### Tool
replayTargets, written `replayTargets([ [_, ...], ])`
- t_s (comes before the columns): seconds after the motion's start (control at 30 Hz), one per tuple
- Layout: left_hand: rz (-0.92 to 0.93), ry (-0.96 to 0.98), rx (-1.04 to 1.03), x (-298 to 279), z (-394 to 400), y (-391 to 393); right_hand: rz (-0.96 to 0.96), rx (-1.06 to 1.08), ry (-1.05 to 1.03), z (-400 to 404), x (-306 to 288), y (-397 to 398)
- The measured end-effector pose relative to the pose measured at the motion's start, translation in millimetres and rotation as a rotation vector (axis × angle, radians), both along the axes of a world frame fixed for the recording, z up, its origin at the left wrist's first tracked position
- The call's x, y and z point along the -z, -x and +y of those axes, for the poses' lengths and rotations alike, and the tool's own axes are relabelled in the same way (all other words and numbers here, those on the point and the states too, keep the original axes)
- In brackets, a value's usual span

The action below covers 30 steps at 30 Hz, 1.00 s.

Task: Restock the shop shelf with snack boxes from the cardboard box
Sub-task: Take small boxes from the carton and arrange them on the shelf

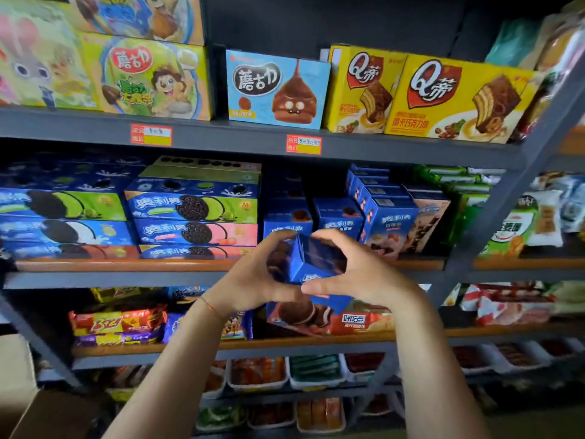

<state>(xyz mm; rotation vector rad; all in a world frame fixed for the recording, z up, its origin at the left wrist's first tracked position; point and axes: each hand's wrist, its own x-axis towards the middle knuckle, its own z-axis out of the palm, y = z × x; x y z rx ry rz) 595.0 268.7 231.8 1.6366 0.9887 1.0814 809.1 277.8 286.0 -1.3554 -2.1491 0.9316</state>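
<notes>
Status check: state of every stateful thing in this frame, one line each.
blue snack box: closed, tilted, held in front of the middle shelf, not yet placed
left hand: fingers curled round the box's left side
right hand: fingers curled round the box's right side
middle shelf: stocked, blue boxes standing behind the hands
cardboard box: only a corner in view, flap open
price tags: fixed to the upper shelf edge

dark gap (285,188) above short blue boxes (337,217), Oreo stack (193,213) leftward
</notes>
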Motion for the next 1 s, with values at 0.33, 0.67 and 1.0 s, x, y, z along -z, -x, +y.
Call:
replayTargets([
  [0.33,-0.003,-0.360,-0.312,-36.0,44.0,-32.5,-0.100,0.170,-0.085,31.9,-10.9,-48.3],
  [0.67,1.073,-0.412,-0.317,-35.4,129.1,-73.6,-0.153,-0.003,-0.063,59.2,-17.8,-97.3],
  [1.0,1.284,-0.282,-0.415,-45.5,142.4,-77.5,-0.194,-0.058,-0.045,67.8,-9.6,-95.6],
])
